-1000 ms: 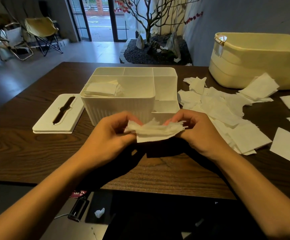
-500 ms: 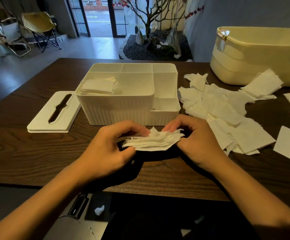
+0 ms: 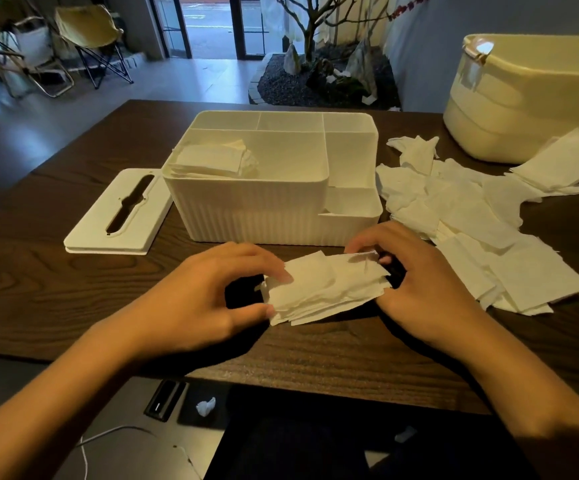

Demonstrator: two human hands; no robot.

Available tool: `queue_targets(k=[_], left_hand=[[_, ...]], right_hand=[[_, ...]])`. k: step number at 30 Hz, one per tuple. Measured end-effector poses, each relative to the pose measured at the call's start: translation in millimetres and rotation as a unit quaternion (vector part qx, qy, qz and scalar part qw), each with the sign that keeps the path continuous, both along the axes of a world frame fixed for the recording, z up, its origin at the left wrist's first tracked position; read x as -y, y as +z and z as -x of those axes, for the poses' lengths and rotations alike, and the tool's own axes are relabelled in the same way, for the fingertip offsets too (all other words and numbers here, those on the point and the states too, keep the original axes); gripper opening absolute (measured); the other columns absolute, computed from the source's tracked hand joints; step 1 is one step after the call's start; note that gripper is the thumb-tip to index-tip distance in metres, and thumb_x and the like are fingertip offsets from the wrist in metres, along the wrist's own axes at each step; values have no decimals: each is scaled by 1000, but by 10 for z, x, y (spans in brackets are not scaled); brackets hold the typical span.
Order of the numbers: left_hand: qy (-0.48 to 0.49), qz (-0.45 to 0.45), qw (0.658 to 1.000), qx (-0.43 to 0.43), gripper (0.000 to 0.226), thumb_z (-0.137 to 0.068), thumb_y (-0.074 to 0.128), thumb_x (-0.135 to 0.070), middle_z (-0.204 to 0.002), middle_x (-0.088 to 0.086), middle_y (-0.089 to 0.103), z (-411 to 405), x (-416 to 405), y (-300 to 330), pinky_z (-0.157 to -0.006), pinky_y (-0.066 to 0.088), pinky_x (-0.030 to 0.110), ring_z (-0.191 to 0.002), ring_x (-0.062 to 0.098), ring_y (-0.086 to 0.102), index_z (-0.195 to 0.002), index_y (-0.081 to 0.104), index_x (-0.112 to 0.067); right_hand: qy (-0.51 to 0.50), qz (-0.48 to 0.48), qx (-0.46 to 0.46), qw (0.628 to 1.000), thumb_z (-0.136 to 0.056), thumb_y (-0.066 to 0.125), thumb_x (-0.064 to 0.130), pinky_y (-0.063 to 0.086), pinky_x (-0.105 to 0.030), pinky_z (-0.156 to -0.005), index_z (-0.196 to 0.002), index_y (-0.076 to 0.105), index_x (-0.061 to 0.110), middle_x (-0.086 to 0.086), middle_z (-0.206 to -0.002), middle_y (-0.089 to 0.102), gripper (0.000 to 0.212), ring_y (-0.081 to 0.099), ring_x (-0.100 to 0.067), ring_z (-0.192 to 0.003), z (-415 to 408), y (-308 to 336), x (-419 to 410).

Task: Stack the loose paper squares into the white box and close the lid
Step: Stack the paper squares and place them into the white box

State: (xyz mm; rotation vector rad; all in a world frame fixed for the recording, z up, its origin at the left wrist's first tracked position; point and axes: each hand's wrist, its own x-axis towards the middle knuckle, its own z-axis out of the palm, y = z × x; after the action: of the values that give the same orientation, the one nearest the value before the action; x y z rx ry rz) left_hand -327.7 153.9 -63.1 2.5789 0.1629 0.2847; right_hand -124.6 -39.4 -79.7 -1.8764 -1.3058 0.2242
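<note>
**Squaring the bundle before boxing**

Lowered since a sec ago: bundle of paper squares (image 3: pixel 326 289) now flatter and nearer the tabletop (image 3: pixel 56 289), top sheet showing instead of just the ragged edge; white box (image 3: pixel 267 209) sits farther up in view.

Left hand (image 3: pixel 208 299) pinches bundle's left end, thumb at the lower corner, fingers (image 3: pixel 277 271) curled over the top. Right hand (image 3: pixel 430 289) grips right end, fingers curled over the far edge, thumb hidden so can't tell its hold. Bundle in front of box, close above tabletop; can't tell whether touching.

Doing it well, prob.: tap edges level w/ both hands, keep pinch light so thin sheets don't crease, then lift as one block and drop onto the stack (image 3: pixel 212 161) already in box's big left compartment. Edges fanned and uneven now, so needs more aligning first.

Materials: paper thin, soft, tissue-like, slightly crumpled, floppy. Box hard white plastic, ribbed walls, several compartments. Lid (image 3: pixel 90 233) flat, white, long slot, lies left of box, off. Loose squares (image 3: pixel 471 220) heaped at right, overlapping, many left. Cream tub (image 3: pixel 523 109) at far right, smooth. Tabletop dark wood grain.
</note>
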Motion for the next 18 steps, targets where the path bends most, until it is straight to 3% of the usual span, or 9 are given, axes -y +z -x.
queue_targets(k=[5, 10, 14, 16, 18], left_hand=[[-4, 30, 999, 22, 22, -92, 63, -42, -122, -23, 63, -15, -22, 9, -101, 51, 35, -121, 2, 59, -111, 73, -38], [5, 71, 996, 46, 23, -90, 59, -39, -121, -18, 65, -32, -21, 23, -101, 48, 27, -120, 6, 61, -104, 75, -32], [26, 107, 989, 100, 20, -91, 60, -31, -116, -10, 67, -103, 23, 27, -97, 52, 28, -115, 15, 64, -103, 73, -22], [38, 132, 983, 124, 17, -92, 61, -27, -116, -9, 67, -132, 56, 34, -96, 53, 27, -115, 18, 64, -103, 72, -20], [44, 144, 980, 129, 11, -95, 63, -18, -119, -9, 65, -157, 79, 40, -97, 52, 24, -118, 17, 63, -103, 71, -20]], right_hand=[[8, 9, -10, 1000, -73, 61, -20, 42, -26, -88, -86, 69, 32, 11, -109, 58, 54, 53, -11, -107, -28, -27, 20], [11, 34, -32, 999, -69, 45, -23, 44, -31, -97, -88, 68, 31, 11, -109, 62, 62, 53, -11, -111, -39, 30, 38], [-10, -43, -63, 997, -75, 51, -18, 44, -16, -87, -91, 70, 30, 16, -99, 65, 54, 58, -4, -103, 2, 84, 42], [8, -46, -45, 998, -84, 63, -5, 40, -8, -89, -107, 68, 32, 18, -104, 64, 44, 56, -1, -106, 48, 89, 21], [40, 9, 14, 999, -86, 72, 13, 36, -7, -91, -124, 63, 38, 16, -114, 60, 46, 49, -2, -110, 91, 54, -28]])
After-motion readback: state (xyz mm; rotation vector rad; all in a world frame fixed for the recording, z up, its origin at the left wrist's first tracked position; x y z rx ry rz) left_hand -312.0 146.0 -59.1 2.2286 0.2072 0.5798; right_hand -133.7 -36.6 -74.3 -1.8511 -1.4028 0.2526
